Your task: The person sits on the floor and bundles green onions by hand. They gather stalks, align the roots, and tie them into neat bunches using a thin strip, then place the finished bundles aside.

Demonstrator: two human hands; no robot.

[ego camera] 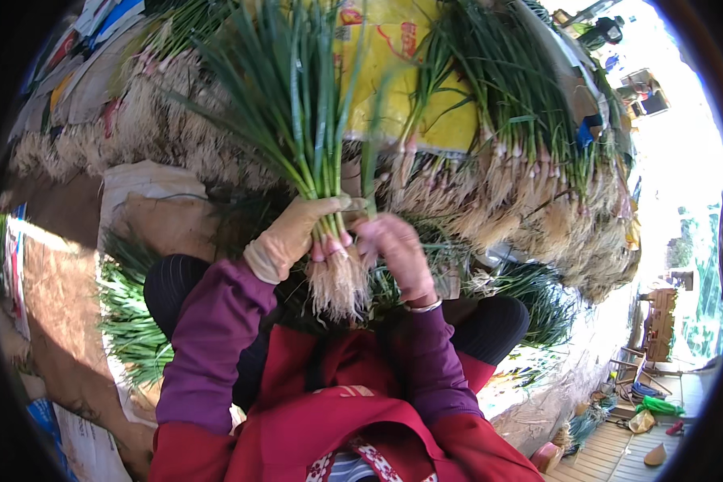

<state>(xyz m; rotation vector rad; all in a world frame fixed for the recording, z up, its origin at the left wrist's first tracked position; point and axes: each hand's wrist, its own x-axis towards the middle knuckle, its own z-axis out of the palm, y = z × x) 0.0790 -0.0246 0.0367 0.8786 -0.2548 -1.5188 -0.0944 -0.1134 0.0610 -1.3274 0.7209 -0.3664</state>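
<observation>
My left hand (289,232), in a thin pale glove, grips a bunch of spring onions (322,162) just above their pinkish bulbs. Long green leaves fan upward from it, and a tuft of pale roots (337,283) hangs below the fist. Close on the right, my right hand (397,250) is blurred by motion, with its fingertips closed around a single green stalk (369,156) that stands upright. The lower end of that stalk is partly hidden by the fingers. Both hands are above my lap, in front of the heaped spring onions.
Spring onions (518,108) lie in a heap on a yellow printed sheet (410,102), roots facing me. More roots (162,120) line the left side. Loose greens lie beside my knees, at left (135,331) and right (530,295). A wooden crate (660,325) stands far right.
</observation>
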